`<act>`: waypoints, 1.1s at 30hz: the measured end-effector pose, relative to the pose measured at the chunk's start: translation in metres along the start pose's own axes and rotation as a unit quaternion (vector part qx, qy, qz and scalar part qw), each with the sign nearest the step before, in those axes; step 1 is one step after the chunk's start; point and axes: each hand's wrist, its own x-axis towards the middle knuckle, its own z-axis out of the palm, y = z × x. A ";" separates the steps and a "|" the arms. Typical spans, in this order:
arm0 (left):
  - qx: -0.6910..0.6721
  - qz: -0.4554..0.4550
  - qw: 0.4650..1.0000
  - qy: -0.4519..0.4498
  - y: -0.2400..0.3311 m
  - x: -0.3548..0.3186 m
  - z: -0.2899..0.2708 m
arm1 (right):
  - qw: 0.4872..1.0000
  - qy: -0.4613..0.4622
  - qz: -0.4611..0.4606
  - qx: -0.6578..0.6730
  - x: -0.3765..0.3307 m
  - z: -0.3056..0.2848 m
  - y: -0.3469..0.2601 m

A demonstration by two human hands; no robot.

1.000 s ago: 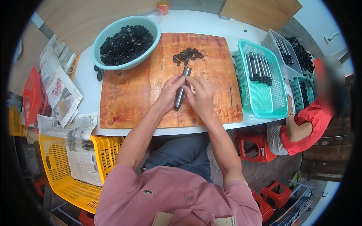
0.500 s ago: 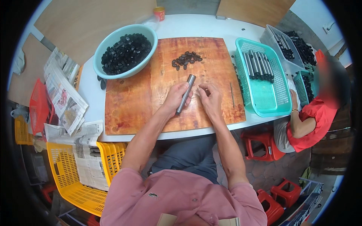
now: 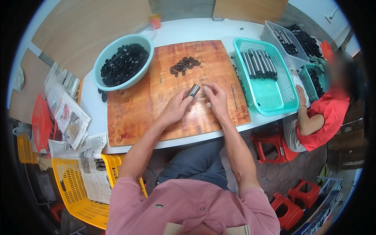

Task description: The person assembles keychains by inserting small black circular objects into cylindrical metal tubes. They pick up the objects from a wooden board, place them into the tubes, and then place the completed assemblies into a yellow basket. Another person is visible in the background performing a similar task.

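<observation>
My left hand (image 3: 175, 108) is closed around a dark grey metal tube (image 3: 194, 90), which is tilted so that it looks short from here. Close by its upper end, my right hand (image 3: 216, 100) has thumb and forefinger pinched together; whatever they hold, if anything, is too small to make out. Both hands are above a reddish-brown wooden board (image 3: 129, 121). Beyond them on the board lies a small pile of black oval caps (image 3: 185, 65). A thin metal rod (image 3: 234, 96) rests on the board to the right of my right hand.
A pale blue bowl (image 3: 135, 79) full of black pieces stands at the left. To the right, a turquoise basket (image 3: 271, 102) holds several metal tubes (image 3: 259, 64). A person in red (image 3: 327, 127) sits farther right. Yellow crates (image 3: 72, 184) with newspaper stand at lower left.
The tube has been tipped from lying lengthwise in my left hand to pointing more toward me, its upper end now nearer my right fingers. The whole view has shifted slightly.
</observation>
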 end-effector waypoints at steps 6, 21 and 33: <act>0.307 0.203 0.929 0.038 0.007 0.013 -0.009 | 0.991 -0.074 0.039 -0.108 0.016 -0.001 -0.022; 0.356 0.282 0.887 0.086 -0.006 0.017 0.004 | 0.977 -0.129 0.008 -0.171 0.008 -0.016 -0.002; 0.355 0.261 0.894 0.084 -0.003 0.015 0.000 | 0.974 -0.138 -0.017 -0.181 0.009 -0.020 0.002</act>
